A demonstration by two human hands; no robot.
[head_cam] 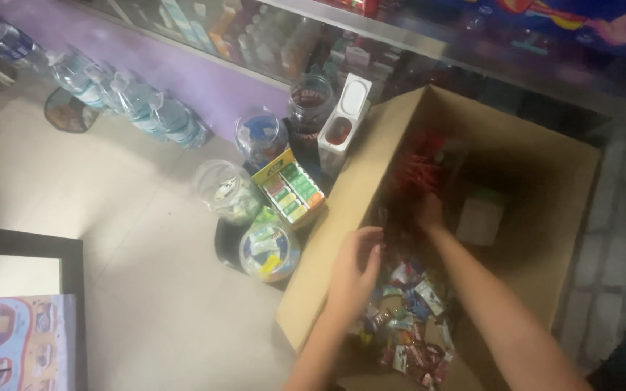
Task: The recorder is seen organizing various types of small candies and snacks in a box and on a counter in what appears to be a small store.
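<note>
Both my arms reach down into a large open cardboard box [371,156] on the floor. My left hand [356,268] hovers just inside the box's near wall, fingers curled, above a heap of small wrapped sweets [411,318] at the bottom. My right hand [429,211] is deeper in, fingers down among red packets [418,170]; what it grips is hidden in the dark. A pale boxy packet [480,219] sits to the right of it inside the box.
Left of the box stand several clear plastic jars [226,190] of sweets, an open tray of small coloured packs [289,190] and a white dispenser [343,119]. Water bottles [139,105] line the purple counter base. A dark-framed table [74,289] is at lower left.
</note>
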